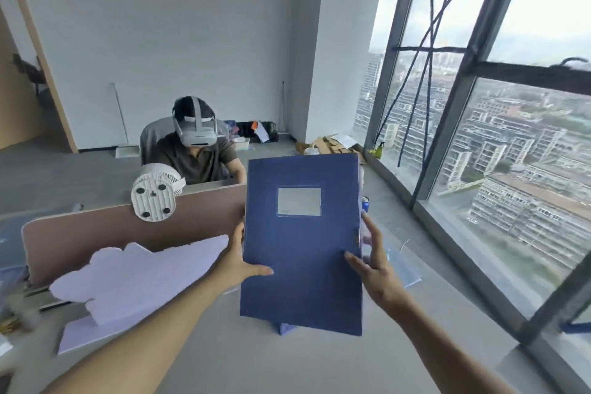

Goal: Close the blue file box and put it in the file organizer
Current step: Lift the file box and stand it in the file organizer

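The blue file box (302, 253) is held up off the desk, its broad face with a grey label window toward me, tilted slightly back. My left hand (238, 261) grips its left edge, thumb on the front face. My right hand (372, 261) holds the right edge near the flap, thumb on the front and fingers behind. The box looks closed along its right side. A file organizer cannot be made out; a pale blanked-out shape (134, 278) covers part of the desk on the left.
A brown desk divider (96, 233) runs behind the desk (256, 361), with a white fan (156, 192) hanging over it. Beyond it sits a person wearing a headset (196, 134). A blue can (365, 203) stands right of the box. Large windows fill the right side.
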Action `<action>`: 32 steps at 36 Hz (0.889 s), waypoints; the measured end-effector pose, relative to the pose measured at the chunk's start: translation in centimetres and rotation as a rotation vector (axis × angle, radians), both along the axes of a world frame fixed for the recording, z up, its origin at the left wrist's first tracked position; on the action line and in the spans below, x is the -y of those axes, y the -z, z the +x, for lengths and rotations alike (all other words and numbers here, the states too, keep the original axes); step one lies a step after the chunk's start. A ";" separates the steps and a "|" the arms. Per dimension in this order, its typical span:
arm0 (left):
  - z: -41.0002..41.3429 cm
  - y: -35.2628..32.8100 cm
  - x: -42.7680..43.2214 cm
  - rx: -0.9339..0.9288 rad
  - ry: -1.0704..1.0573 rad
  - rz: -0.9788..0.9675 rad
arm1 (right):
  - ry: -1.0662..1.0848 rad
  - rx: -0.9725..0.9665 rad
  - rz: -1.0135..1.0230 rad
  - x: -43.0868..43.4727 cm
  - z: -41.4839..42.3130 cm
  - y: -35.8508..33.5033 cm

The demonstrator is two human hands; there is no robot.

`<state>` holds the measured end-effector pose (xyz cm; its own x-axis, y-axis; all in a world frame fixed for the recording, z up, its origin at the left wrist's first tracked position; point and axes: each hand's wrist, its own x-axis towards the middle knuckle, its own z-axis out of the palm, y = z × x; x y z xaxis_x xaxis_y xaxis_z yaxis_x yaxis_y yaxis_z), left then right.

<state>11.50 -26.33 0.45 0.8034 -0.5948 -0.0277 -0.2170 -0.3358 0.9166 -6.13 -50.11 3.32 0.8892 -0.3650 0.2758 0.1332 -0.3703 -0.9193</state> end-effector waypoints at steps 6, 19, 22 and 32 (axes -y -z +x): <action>-0.2 -0.7 5.4 0.176 0.056 0.083 | 0.119 -0.021 -0.253 1.8 -2.2 0.6; 0.9 0.7 9.1 0.335 0.046 0.059 | 0.268 -0.047 -0.296 -1.9 -0.4 3.4; 2.6 0.3 9.5 0.267 0.060 0.013 | 0.289 -0.019 -0.306 -2.9 1.0 3.9; 7.0 -0.3 9.7 0.288 0.045 -0.027 | 0.316 0.087 -0.332 -4.2 6.1 5.1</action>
<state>18.53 -35.99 0.79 0.7489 -0.6271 0.2142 -0.4838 -0.2965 0.8234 -0.06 -45.93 -1.76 0.7170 -0.4936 0.4922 0.0375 -0.6778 -0.7343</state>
